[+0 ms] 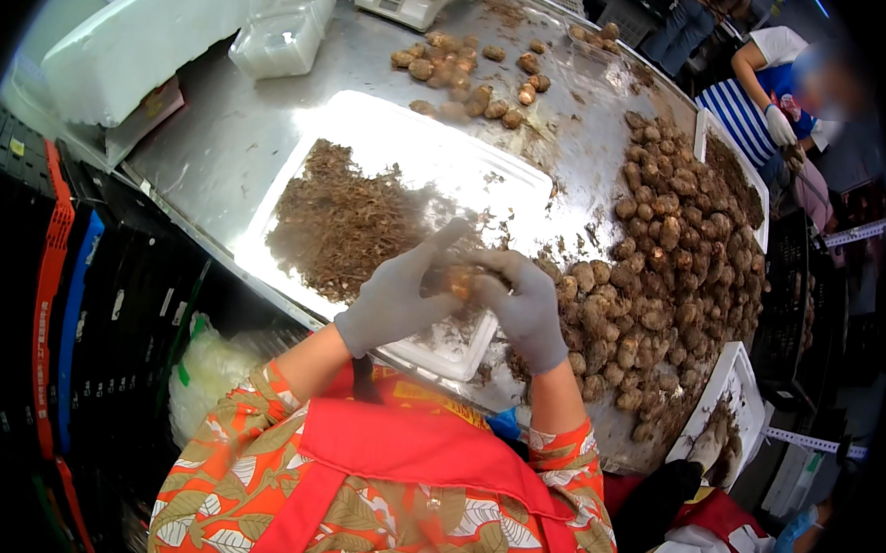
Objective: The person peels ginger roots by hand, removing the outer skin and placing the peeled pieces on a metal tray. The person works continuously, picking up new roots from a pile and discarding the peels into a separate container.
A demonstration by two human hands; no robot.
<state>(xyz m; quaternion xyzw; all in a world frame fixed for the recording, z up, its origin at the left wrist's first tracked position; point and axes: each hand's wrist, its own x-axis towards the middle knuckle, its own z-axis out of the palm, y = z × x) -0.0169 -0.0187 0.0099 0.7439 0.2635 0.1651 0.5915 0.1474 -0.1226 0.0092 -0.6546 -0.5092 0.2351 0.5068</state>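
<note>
In front of me, over the near right part of a white foam tray, a brown taro is between my gloved hands, blurred by motion. My right hand, in a grey glove, has its fingers curled round the taro from the right. My left hand, gloved alike, is beside it with thumb and fingers apart; whether it touches the taro is blurred. Beneath and to the left, a heap of brown fibrous peelings lies in the tray.
A big pile of taros covers the table's right side. Cleaner taros lie at the back. Behind them stands a scale, with clear plastic boxes to its left. Co-workers are at the right, one with a gloved hand. Stacked crates stand left.
</note>
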